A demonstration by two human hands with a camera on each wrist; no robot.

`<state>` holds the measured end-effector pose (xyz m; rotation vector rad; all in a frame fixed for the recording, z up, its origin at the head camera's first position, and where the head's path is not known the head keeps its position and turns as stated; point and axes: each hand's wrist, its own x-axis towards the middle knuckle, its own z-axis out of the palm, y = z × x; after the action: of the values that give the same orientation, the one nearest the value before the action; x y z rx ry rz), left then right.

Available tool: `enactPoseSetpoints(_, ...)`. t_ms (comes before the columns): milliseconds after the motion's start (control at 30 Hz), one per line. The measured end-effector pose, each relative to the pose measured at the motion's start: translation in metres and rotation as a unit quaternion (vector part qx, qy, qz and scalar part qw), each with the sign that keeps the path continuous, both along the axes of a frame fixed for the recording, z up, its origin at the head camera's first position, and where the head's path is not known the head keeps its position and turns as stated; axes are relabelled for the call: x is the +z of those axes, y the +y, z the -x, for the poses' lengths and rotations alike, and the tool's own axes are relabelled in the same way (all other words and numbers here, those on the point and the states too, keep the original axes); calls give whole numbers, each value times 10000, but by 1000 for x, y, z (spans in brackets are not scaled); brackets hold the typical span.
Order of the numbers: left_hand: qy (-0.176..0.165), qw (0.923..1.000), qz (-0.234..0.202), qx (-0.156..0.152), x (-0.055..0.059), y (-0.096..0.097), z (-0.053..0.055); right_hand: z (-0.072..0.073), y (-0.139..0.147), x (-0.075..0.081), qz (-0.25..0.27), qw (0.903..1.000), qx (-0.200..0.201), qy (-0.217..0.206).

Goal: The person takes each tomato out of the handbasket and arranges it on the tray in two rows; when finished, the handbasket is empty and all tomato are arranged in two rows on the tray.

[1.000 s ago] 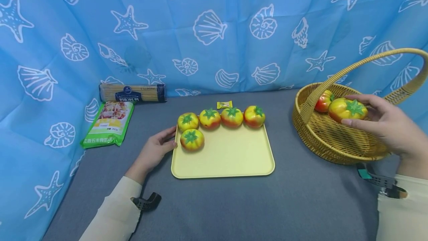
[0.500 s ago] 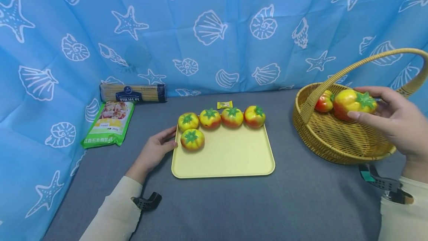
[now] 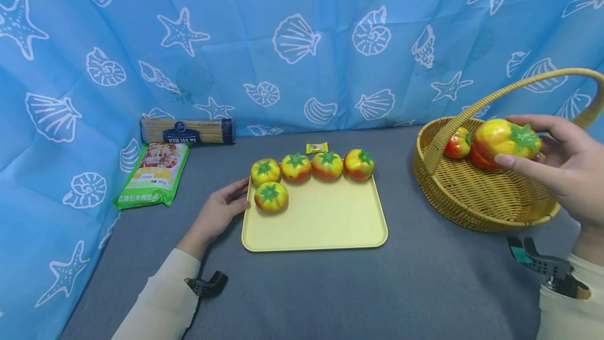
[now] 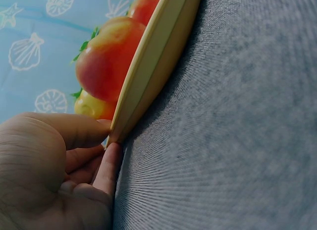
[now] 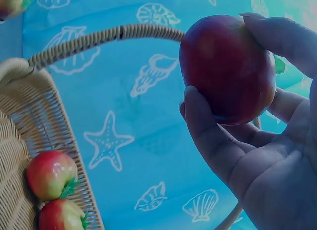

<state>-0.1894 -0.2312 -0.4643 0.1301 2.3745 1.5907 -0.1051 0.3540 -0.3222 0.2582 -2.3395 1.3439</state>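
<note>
Spaghetti pack [image 3: 198, 131] lying by the blue curtain [image 3: 302, 80], print upside down from here — green-edged food bag [image 3: 153, 174] just in front. Small yellow wrapped packet [image 3: 316, 148] well to their right. Grey cloth [image 3: 321, 295] under all three — curtain has white shells, starfish

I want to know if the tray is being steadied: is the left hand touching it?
Touching. The left wrist view shows the left hand pinching the rim of the tray, with no gap at the fingertips.
</note>
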Motion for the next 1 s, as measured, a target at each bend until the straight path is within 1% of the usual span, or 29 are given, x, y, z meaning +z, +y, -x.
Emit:
enactPoseSetpoints(100, 1, 10000, 4, -3, 0, 0, 0, -2, -5, 3, -62, 10000, 54, 35)
enactPoseSetpoints(300, 24, 10000, 12, -18, -1, -1, 0, -5, -14, 8, -43, 9993, 374, -18)
enactPoseSetpoints(433, 5, 10000, -4, -11, 0, 0, 0, -6, -23, 10, -113, 9979, 551, -306)
enactPoseSetpoints(533, -12, 10000, -11, -15, 0, 0, 1, -6, -31, 11, -302, 9955, 667, -596)
enactPoseSetpoints(600, -9, 10000, -3, -16, 0, 0, 0, -6, -37, 12, -364, 9936, 809, -696)
enactPoseSetpoints(767, 3, 10000, -3, -6, 0, 0, 1, 0, -54, 9, -326, 9890, 1221, -774)
enactPoseSetpoints(933, 29, 10000, -33, -31, 0, 0, 0, 8, -74, 2, -472, 9838, 1394, -1023)
enactPoseSetpoints(1000, 33, 10000, -51, -50, 1, 0, 0, 10, -81, -1, -442, 9809, 1515, -1138)
